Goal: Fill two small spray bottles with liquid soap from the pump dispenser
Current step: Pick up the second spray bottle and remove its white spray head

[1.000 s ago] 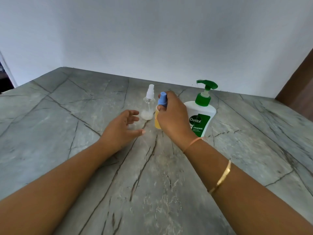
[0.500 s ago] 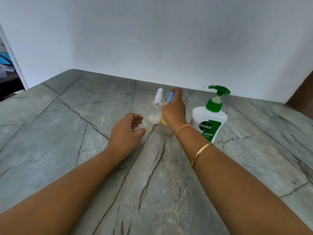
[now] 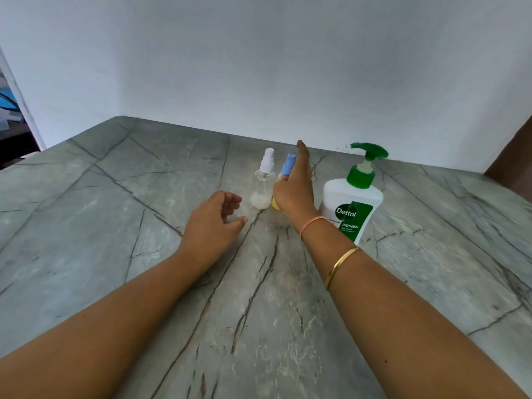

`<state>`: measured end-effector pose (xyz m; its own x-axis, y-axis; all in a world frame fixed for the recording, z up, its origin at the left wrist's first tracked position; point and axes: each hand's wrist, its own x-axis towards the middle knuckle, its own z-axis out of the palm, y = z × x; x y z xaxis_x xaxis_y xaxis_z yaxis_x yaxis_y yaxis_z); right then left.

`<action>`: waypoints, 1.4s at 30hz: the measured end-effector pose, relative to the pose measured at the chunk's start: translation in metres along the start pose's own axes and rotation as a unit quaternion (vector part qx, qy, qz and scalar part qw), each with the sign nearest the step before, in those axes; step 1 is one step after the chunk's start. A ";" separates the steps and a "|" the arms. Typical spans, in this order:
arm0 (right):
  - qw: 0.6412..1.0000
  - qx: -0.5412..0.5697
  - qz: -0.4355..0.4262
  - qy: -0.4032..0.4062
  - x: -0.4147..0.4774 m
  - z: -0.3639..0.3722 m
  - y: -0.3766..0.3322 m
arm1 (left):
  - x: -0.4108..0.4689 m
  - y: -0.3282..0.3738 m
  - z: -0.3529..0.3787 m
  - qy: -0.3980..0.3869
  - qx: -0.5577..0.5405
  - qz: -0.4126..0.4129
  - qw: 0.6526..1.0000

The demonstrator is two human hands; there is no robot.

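Note:
A clear spray bottle (image 3: 264,180) with a white cap stands on the stone counter, a little white foam at its bottom. Just right of it stands a second small spray bottle (image 3: 288,165) with a blue cap and yellow liquid. My right hand (image 3: 296,194) wraps its body from the near side, thumb by the cap and index finger stretched upward. Most of that bottle is hidden behind the hand. The white Dettol pump dispenser (image 3: 352,205) with a green pump head stands right of my right wrist. My left hand (image 3: 214,223) rests on the counter left of the clear bottle, fingers loosely curled, holding nothing.
The grey veined stone counter (image 3: 129,226) runs back to a white wall (image 3: 259,67). A brown panel (image 3: 515,159) rises at the far right. A dark opening with clutter shows at the far left edge.
My right hand has carried the blue-capped bottle away from me to a spot beside the clear bottle, and its index finger has lifted. My left hand has stayed on the counter.

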<state>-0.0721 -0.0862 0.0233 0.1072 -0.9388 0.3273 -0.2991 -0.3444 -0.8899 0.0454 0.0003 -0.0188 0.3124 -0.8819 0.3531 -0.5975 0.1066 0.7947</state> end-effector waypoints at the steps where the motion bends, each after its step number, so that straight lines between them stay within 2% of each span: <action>1: 1.000 -0.005 0.000 -0.003 -0.002 0.000 -0.001 | 0.001 -0.001 0.001 0.003 0.001 0.000 1.000; 10: 0.989 -0.106 -0.013 -0.099 -0.030 -0.001 -0.004 | 0.025 -0.002 0.014 0.046 0.003 -0.034 0.998; 14: 0.985 -0.113 0.002 -0.128 -0.040 -0.004 -0.003 | 0.037 0.009 0.028 -0.002 -0.045 -0.028 0.999; 20: 0.982 -0.119 0.024 -0.143 -0.053 -0.010 -0.002 | 0.057 0.021 0.043 -0.069 -0.040 -0.056 0.995; 26: 0.981 -0.073 0.055 -0.172 -0.057 -0.026 -0.008 | 0.062 0.010 0.041 -0.057 -0.033 -0.071 0.995; 30: 0.975 -0.050 0.084 -0.202 -0.062 -0.032 -0.015 | 0.053 0.006 0.037 -0.030 0.015 -0.053 0.998; 34: 0.983 -0.024 0.063 -0.171 -0.066 -0.036 -0.019 | 0.029 0.007 0.025 -0.004 0.043 -0.033 0.999; 38: 0.989 0.037 0.062 -0.126 -0.064 -0.048 -0.027 | 0.001 0.013 0.010 -0.034 0.034 -0.034 0.998; 42: 0.986 0.064 0.044 -0.144 -0.066 -0.057 -0.026 | -0.023 0.030 0.001 -0.056 0.010 -0.029 0.998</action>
<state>-0.1257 -0.0151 0.0432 0.3573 -0.9202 0.1600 -0.1989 -0.2423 -0.9496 0.0192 0.0228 -0.0033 0.2627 -0.9323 0.2486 -0.5960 0.0458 0.8017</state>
